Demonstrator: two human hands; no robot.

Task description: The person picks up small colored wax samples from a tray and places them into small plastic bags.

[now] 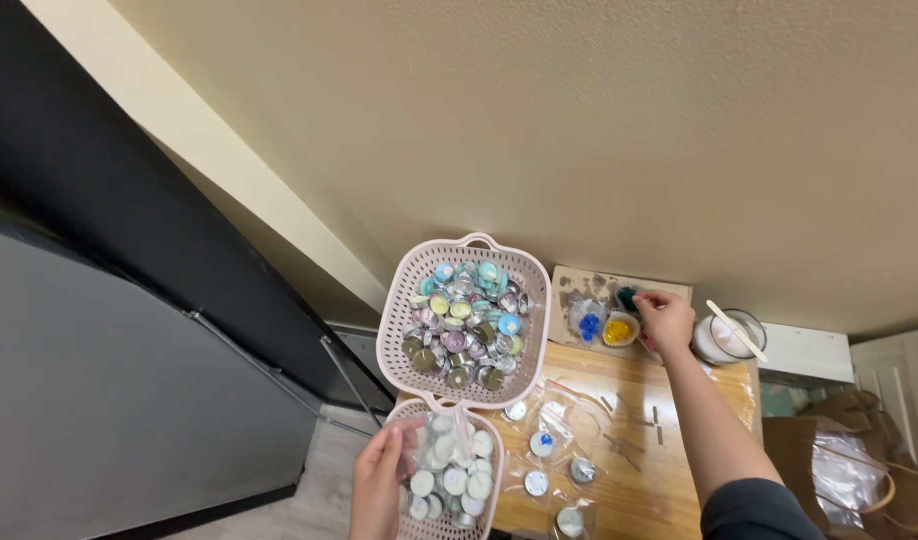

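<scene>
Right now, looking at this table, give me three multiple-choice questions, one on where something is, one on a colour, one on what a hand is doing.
1. Where does the right hand reach?
A. into the upper basket
B. to the small cups of colour by the wall
C. to the floor

2. What colour are both baskets?
A. pale pink
B. dark green
C. black

3. What is the left hand doing?
A. resting flat on the table
B. holding the rim of the lower basket
C. lifting the jar

Answers: 1 B, its fingers sit at the teal cup, next to the yellow cup and blue cup. 2 A, the upper basket and lower basket are the same pale pink lattice. 3 B, its fingers curl over that basket's left edge.
</scene>
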